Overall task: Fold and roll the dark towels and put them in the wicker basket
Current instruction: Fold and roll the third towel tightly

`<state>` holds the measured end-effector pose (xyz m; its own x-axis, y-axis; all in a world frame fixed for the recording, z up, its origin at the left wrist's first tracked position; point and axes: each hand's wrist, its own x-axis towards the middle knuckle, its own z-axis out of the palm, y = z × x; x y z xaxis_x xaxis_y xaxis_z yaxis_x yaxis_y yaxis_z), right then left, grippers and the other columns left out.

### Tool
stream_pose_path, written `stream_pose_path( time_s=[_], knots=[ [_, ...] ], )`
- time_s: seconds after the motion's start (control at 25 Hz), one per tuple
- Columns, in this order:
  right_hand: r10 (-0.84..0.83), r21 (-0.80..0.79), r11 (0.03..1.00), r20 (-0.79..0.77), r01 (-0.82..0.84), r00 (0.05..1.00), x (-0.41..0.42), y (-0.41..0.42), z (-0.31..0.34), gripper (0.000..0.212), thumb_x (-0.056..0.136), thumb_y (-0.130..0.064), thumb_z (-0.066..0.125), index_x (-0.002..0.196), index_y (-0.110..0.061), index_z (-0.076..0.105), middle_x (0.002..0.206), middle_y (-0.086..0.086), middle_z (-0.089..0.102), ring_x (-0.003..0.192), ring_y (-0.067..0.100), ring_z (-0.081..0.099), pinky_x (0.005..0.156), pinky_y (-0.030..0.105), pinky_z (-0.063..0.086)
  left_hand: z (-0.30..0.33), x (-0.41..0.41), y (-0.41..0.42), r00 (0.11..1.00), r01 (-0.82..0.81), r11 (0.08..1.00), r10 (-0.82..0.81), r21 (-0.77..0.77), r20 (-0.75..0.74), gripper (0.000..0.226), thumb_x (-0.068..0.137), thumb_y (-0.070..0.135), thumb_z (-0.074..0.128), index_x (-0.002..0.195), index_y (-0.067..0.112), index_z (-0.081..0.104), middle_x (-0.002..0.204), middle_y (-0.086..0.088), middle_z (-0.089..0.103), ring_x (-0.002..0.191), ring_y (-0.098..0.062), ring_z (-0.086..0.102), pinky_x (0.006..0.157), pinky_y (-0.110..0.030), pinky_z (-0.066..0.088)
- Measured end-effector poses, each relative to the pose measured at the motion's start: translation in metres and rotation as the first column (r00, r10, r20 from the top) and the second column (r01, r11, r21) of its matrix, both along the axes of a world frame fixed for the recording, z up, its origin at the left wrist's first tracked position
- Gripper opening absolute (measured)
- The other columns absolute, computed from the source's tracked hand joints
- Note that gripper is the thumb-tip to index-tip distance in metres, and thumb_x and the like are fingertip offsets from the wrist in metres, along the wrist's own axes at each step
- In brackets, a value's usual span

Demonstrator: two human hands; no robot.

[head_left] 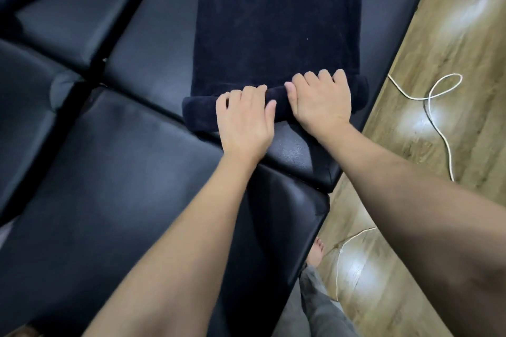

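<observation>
**Rolling Stage: Telescoping Risk**

While rolling dark towel [276,35] toward 12 o'clock on padded counter [123,172]: left hand [246,120] and right hand [321,101] curled over the roll. Uneven pressure likely to skew, loosen ends.

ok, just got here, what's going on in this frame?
A person is rolling up a dark towel laid flat on black padded cushions. The near end is already a short roll, and the rest of the towel lies unrolled beyond it. The left hand and right hand sit side by side on the roll, fingers curled over its top. No wicker basket is in view. A white cord lies on the wooden floor to the right.
</observation>
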<state>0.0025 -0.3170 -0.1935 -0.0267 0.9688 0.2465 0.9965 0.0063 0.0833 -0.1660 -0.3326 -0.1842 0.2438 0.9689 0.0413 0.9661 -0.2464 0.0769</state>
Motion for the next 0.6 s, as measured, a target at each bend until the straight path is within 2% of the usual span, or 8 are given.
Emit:
stream_pose_path(
  time_s=[0.08, 0.16, 0.24, 0.32, 0.36, 0.44, 0.52, 0.6],
  knots=[
    [-0.011, -0.077, 0.997, 0.010, 0.011, 1.000, -0.003, 0.005, 0.007, 0.048, 0.108, -0.037, 0.030, 0.081, -0.012, 0.061, 0.071, 0.009, 0.067, 0.066, 0.034, 0.057, 0.077, 0.044, 0.040, -0.017, -0.001, -0.028, 0.999, -0.023, 0.994, 0.018, 0.103, 0.048, 0.051, 0.102, 0.039, 0.043, 0.144, 0.012, 0.053, 0.143, -0.007, 0.056, 0.133, -0.031, 0.050, 0.116, -0.050, 0.029],
    [-0.036, -0.226, 0.973, 0.008, 0.037, 0.999, -0.007, 0.010, 0.017, 0.053, 0.108, -0.037, 0.024, 0.082, -0.012, 0.062, 0.073, 0.011, 0.070, 0.065, 0.033, 0.058, 0.079, 0.044, 0.039, -0.023, -0.001, -0.035, 0.999, -0.030, 0.987, 0.023, 0.156, 0.049, 0.056, 0.103, 0.042, 0.045, 0.149, 0.010, 0.048, 0.151, -0.012, 0.049, 0.142, -0.034, 0.042, 0.120, -0.052, 0.024],
    [-0.073, -0.418, 0.908, -0.062, 0.040, 0.995, -0.005, 0.019, 0.027, 0.056, 0.109, -0.039, 0.018, 0.096, -0.012, 0.066, 0.091, 0.013, 0.073, 0.080, 0.035, 0.064, 0.083, 0.044, 0.036, -0.021, -0.005, -0.024, 0.999, -0.006, 0.984, -0.002, 0.180, 0.046, 0.057, 0.104, 0.047, 0.041, 0.146, 0.009, 0.051, 0.144, -0.012, 0.055, 0.137, -0.034, 0.047, 0.118, -0.052, 0.026],
    [-0.144, -0.563, 0.826, -0.139, 0.042, 0.980, -0.004, 0.024, 0.035, 0.057, 0.109, -0.041, 0.018, 0.106, -0.011, 0.066, 0.105, 0.014, 0.071, 0.095, 0.037, 0.065, 0.081, 0.043, 0.035, -0.020, -0.010, -0.009, 0.999, 0.030, 0.979, -0.033, 0.200, 0.010, 0.055, 0.104, 0.050, 0.036, 0.137, 0.011, 0.058, 0.128, -0.008, 0.063, 0.120, -0.032, 0.056, 0.113, -0.049, 0.032],
    [-0.157, -0.575, 0.817, -0.148, 0.044, 0.976, -0.004, 0.023, 0.036, 0.056, 0.109, -0.041, 0.018, 0.105, -0.012, 0.066, 0.106, 0.014, 0.071, 0.097, 0.036, 0.065, 0.081, 0.043, 0.035, -0.017, -0.010, -0.001, 0.999, 0.041, 0.979, -0.036, 0.198, -0.027, 0.053, 0.105, 0.050, 0.033, 0.129, 0.013, 0.062, 0.118, -0.005, 0.065, 0.109, -0.030, 0.058, 0.107, -0.047, 0.036],
    [-0.148, -0.462, 0.882, -0.089, 0.091, 0.985, -0.006, 0.009, 0.033, 0.052, 0.109, -0.041, 0.021, 0.101, -0.013, 0.065, 0.100, 0.013, 0.071, 0.091, 0.035, 0.064, 0.083, 0.045, 0.036, -0.008, -0.004, 0.015, 0.994, 0.046, 0.985, -0.029, 0.164, -0.104, 0.052, 0.106, 0.049, 0.025, 0.107, 0.017, 0.066, 0.097, -0.002, 0.065, 0.090, -0.029, 0.056, 0.090, -0.045, 0.039],
    [-0.161, -0.242, 0.960, -0.076, 0.138, 0.984, -0.013, -0.019, 0.023, 0.043, 0.106, -0.042, 0.033, 0.105, -0.012, 0.063, 0.104, 0.012, 0.067, 0.091, 0.035, 0.058, 0.085, 0.048, 0.038, 0.005, 0.003, 0.036, 0.988, 0.043, 0.997, -0.033, 0.062, -0.149, 0.054, 0.107, 0.045, 0.020, 0.087, 0.018, 0.063, 0.083, -0.003, 0.067, 0.079, -0.030, 0.053, 0.080, -0.045, 0.036],
    [-0.139, -0.093, 0.987, -0.105, 0.130, 0.985, -0.016, -0.046, 0.010, 0.044, 0.102, -0.043, 0.043, 0.127, -0.012, 0.061, 0.125, 0.014, 0.061, 0.113, 0.038, 0.055, 0.102, 0.050, 0.036, 0.017, 0.011, 0.057, 0.978, 0.049, 0.996, -0.063, -0.076, -0.198, 0.060, 0.106, 0.042, 0.015, 0.081, 0.017, 0.064, 0.080, -0.005, 0.071, 0.073, -0.031, 0.054, 0.080, -0.044, 0.036]
  ],
)
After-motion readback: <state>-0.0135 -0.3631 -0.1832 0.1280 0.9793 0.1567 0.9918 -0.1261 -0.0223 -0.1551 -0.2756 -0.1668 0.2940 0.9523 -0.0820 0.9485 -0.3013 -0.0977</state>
